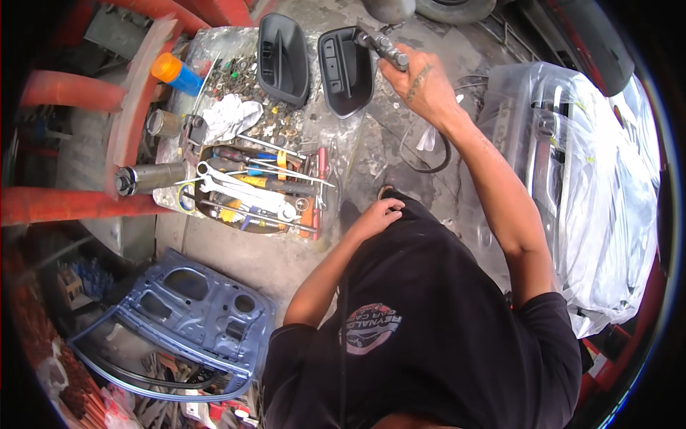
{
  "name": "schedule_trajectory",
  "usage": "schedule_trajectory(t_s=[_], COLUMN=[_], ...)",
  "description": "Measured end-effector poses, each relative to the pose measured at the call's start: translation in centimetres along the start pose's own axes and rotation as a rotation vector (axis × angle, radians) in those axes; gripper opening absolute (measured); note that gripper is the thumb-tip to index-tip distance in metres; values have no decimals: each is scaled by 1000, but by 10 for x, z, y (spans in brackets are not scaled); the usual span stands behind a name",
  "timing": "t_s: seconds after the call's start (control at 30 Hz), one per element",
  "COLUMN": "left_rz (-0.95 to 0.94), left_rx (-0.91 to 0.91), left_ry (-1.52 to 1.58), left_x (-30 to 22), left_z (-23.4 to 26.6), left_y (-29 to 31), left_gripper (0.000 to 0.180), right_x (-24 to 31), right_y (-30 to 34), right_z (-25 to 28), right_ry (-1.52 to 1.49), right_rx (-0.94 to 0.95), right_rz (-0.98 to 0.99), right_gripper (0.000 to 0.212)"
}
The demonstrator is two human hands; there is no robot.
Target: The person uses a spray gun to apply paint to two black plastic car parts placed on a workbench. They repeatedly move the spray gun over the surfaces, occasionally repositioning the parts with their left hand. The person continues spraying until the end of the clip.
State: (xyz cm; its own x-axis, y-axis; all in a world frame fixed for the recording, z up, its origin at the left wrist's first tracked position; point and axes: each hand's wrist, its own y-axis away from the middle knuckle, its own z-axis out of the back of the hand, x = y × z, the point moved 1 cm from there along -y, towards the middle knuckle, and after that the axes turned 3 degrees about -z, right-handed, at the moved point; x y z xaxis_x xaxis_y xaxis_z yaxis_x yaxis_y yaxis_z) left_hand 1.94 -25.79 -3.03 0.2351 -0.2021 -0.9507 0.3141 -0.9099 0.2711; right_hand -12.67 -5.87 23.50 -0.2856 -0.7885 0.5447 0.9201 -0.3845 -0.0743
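My right hand (425,82) reaches forward, closed around a spray gun (384,50) with a dark metal body and round knobs. Just left of the gun, a black plastic trim piece (357,100) with a recessed pocket lies at the right edge of a cluttered, worn bench top (214,43). A second, similar black trim piece (295,68) lies beside it, farther left. My left hand (377,218) rests near my thigh on the dark clothing, its fingers loosely spread and holding nothing.
A tray of wrenches (250,194) and screwdrivers sits on the bench, near loose fasteners and a crumpled white rag (230,118). A blue car door panel (207,314) lies lower left. A plastic-wrapped vehicle (579,193) stands right. A dark hose (432,169) loops on the floor.
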Motion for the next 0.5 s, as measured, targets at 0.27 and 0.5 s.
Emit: schedule_trajectory(t_s=[0.27,0.5], left_rz=[-45,-16], left_rx=[-32,-58], left_ry=[0,68], left_x=[-11,4], left_z=[1,4], left_y=[2,4], left_gripper=[34,34], right_x=[3,-3], right_y=[19,-17], right_z=[-15,-32], right_ry=[-21,126], right_rx=[145,17], right_rz=[33,111], right_gripper=[28,32])
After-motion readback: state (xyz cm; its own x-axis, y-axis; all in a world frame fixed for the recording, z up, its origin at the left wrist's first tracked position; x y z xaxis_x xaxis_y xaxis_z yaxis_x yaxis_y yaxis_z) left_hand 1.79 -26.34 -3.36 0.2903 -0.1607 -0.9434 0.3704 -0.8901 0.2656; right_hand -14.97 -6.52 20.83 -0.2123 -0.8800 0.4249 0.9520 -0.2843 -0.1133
